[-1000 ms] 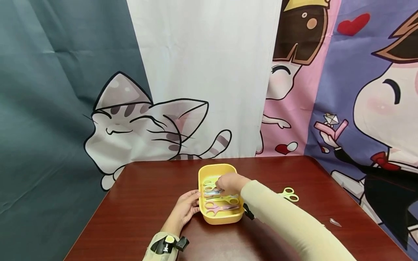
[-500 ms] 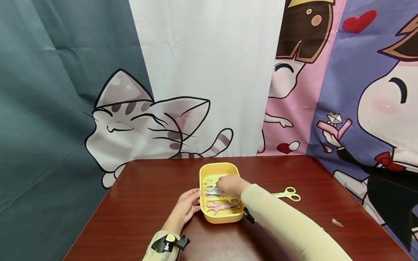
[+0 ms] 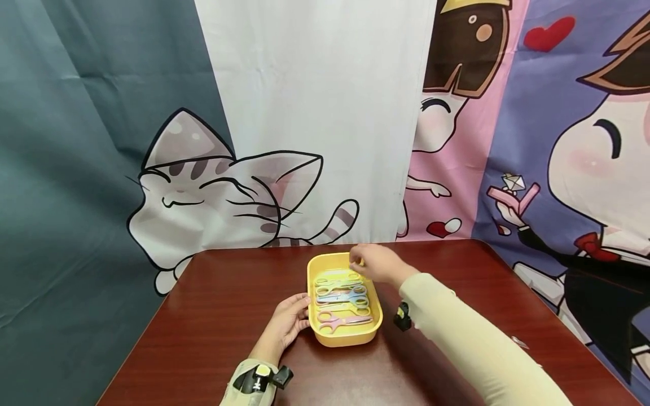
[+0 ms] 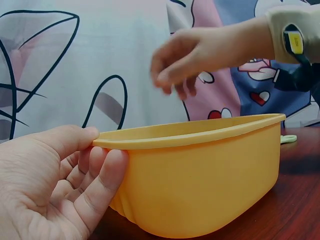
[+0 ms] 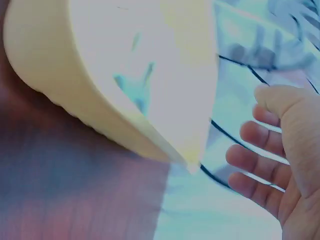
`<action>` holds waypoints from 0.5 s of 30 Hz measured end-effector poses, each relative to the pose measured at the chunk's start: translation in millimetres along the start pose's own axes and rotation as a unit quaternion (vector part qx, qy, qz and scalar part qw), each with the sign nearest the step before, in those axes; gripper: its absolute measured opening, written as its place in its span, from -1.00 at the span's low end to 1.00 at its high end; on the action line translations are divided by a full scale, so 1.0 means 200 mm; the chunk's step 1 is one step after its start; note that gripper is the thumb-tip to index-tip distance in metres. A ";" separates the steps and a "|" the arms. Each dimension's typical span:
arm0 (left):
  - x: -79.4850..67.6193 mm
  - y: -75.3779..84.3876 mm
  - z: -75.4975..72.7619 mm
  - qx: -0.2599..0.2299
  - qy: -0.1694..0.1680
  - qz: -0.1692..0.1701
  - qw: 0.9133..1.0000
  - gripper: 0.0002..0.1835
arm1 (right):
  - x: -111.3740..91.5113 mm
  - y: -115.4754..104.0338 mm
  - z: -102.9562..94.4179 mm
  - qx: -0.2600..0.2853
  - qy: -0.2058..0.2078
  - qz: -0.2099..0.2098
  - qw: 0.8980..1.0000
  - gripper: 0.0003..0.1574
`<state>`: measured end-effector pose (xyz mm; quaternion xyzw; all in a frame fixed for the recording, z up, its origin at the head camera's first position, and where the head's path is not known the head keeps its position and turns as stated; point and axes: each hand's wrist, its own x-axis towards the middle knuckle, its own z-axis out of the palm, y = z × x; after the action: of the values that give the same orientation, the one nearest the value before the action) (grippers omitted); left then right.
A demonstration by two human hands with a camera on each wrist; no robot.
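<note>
A yellow plastic bin (image 3: 350, 340) sits on the table with several small scissors laid crosswise in it. Pink scissors (image 3: 330, 323) lie at the near end, with yellow ones, blue scissors (image 3: 359, 296) and green ones farther back. My left hand (image 3: 288, 318) grips the bin's left rim, thumb on top and fingers beneath, as the left wrist view shows. Over the bin's far right corner, my right hand (image 3: 377, 263) is raised above the rim with loosely bent fingers. Nothing is between those fingers (image 5: 250, 160) in the right wrist view.
A pale green scissors handle (image 4: 288, 139) shows on the table beyond the bin, mostly hidden by my right arm in the head view. A small clear piece (image 3: 519, 342) lies at the right. A printed cartoon curtain (image 3: 315, 124) hangs behind the dark red table (image 3: 228, 282).
My right hand has come up out of the bin and moved back and right, uncovering the blue and green scissors. The left hand keeps its place on the rim.
</note>
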<state>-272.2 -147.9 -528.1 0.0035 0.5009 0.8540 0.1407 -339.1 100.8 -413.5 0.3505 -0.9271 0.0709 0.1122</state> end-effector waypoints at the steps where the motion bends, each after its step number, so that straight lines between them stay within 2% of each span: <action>1: 0.00 0.00 0.00 -0.004 0.002 -0.004 1.000 -0.57 | -0.02 0.04 -0.02 0.008 0.013 0.018 1.000 -0.87; 5: 0.00 0.00 0.00 -0.003 0.001 -0.009 1.000 -0.56 | -0.12 0.20 -0.05 0.024 0.016 0.079 0.996 -0.88; 9: 0.00 0.01 -0.01 0.000 0.006 -0.008 1.000 -0.56 | -0.21 0.30 -0.03 0.033 0.004 0.101 0.994 -0.89; 12: 0.00 0.01 0.00 0.003 0.013 -0.009 1.000 -0.56 | -0.22 0.30 0.00 0.037 0.020 0.083 0.996 -0.90; 15: 0.00 0.01 0.01 0.005 0.008 -0.007 1.000 -0.55 | -0.18 0.25 0.02 0.029 0.040 0.031 0.998 -0.91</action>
<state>-272.8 -147.5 -526.0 -0.0061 0.5062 0.8504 0.1431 -346.6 159.5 -429.8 0.3218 -0.9297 0.1151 0.1370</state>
